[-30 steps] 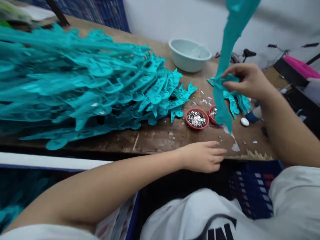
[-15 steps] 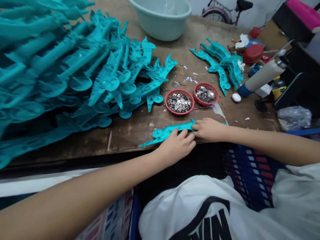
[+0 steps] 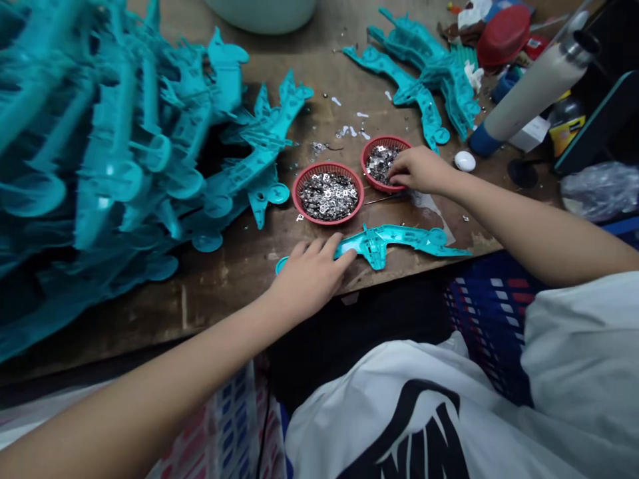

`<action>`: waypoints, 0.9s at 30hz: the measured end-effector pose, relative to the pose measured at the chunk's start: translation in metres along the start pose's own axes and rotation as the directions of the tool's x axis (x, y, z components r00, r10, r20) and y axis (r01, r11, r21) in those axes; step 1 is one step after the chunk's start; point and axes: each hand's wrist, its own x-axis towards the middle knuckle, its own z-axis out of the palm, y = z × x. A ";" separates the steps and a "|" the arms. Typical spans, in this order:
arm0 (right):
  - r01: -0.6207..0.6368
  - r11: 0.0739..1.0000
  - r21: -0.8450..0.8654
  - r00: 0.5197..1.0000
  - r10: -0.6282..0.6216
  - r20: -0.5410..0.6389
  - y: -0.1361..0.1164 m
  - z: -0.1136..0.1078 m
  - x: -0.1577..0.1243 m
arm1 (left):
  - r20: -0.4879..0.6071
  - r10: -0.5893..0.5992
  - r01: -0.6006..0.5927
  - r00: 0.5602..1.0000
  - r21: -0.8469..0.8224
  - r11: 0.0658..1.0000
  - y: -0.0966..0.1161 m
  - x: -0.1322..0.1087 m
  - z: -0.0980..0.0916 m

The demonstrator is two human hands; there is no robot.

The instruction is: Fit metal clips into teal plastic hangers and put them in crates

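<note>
Taking the larger red basket [image 3: 327,221] as the landmark, the turquoise part [image 3: 374,247] lies on the table [image 3: 287,41] just on the wearer's side of it and runs out to its right, close to the table's near edge, so a careless push from the left hand [image 3: 309,273] could send it over. That hand lies across the part's left end, fingers slightly parted; whether it clasps or merely presses, I cannot tell. The right hand [image 3: 422,169] dips into the smaller red basket [image 3: 387,140], just right of and beyond the landmark, thumb and fingers drawn close together — whether they pinch a metal piece is hidden. Dragging on that rim could tip the basket and scatter its contents, and small loose pieces like these might well come up several at once or drop beside the landmark. Counting: two hands, two red baskets, each with too many metal pieces to number; one turquoise part under the left hand; left of the landmark, a heap of turquoise parts [image 3: 114,146] too tangled to count; beyond it to the right, one separate turquoise part [image 3: 417,90] beside a nested bundle [image 3: 434,66] of uncertain number; right of it, one thin rod [image 3: 382,199], one white oval object [image 3: 464,161] and one bottle [image 3: 534,93].
</note>
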 end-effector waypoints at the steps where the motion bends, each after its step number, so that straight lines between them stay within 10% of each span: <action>1: -0.028 0.999 -0.015 1.000 0.028 0.001 -0.002 0.001 0.001 | 0.048 -0.006 0.007 0.999 -0.013 1.000 -0.001 0.002 -0.004; 11: 0.004 0.999 -0.034 0.999 -0.002 0.050 0.007 0.000 0.007 | 0.329 -0.126 0.129 0.936 0.015 0.992 -0.015 -0.007 -0.022; 15: -0.015 1.000 -0.011 0.999 0.016 0.047 0.003 -0.001 0.006 | 0.222 -0.138 0.129 0.965 0.052 0.990 -0.029 -0.008 -0.022; 21: -0.037 0.999 -0.002 0.999 0.037 -0.037 -0.004 -0.009 0.001 | -0.270 -0.087 0.072 0.959 -0.064 0.995 -0.061 0.010 0.001; 27: -0.159 0.985 0.065 0.970 0.168 -0.177 -0.017 -0.019 -0.005 | -0.183 -0.176 0.151 0.967 -0.143 0.978 -0.079 0.018 0.021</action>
